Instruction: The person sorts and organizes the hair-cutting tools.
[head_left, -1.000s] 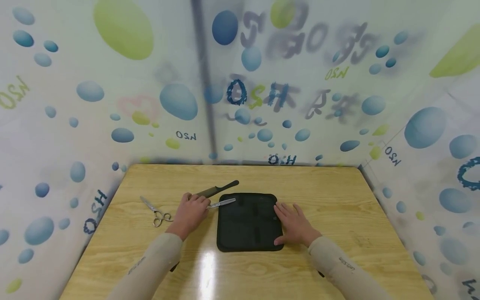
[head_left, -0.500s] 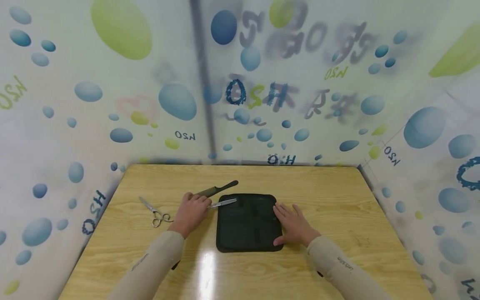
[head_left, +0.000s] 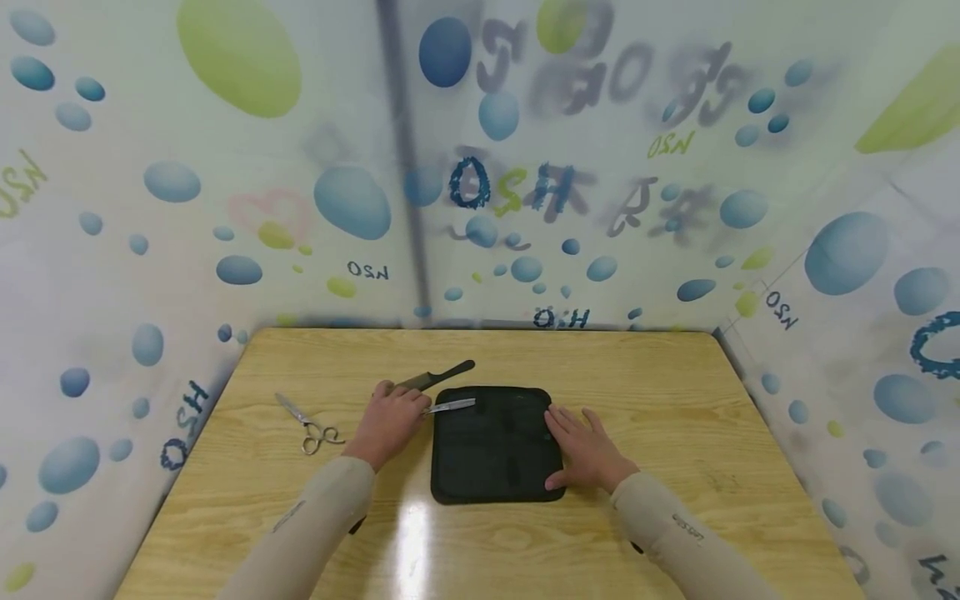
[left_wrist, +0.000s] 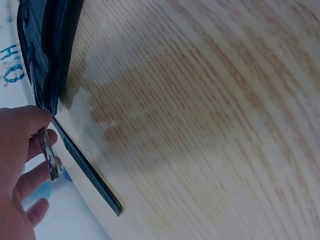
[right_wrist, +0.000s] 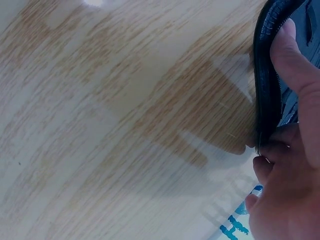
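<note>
My left hand (head_left: 392, 421) grips silver scissors (head_left: 454, 405), their handles mostly hidden by the fingers in the head view. The blades reach over the far left corner of a flat black zippered case (head_left: 497, 454). In the left wrist view, part of the scissors' handle (left_wrist: 49, 154) shows between thumb and fingers. A dark comb (head_left: 442, 373) lies just beyond this hand, its left end partly hidden. My right hand (head_left: 588, 450) rests at the case's right side. Its thumb lies on the case by the zipper (right_wrist: 278, 85), and its fingers touch the edge.
A second pair of silver scissors (head_left: 311, 429) lies on the wooden table (head_left: 667, 383), left of my left hand. Behind the table's far edge rises a white wall covering (head_left: 480, 283) with blue and green spots; similar coverings stand at both sides.
My left hand has moved slightly right with the scissors, and their blades reach a little farther over the case. The right hand stays on the case. The head view has shifted slightly.
</note>
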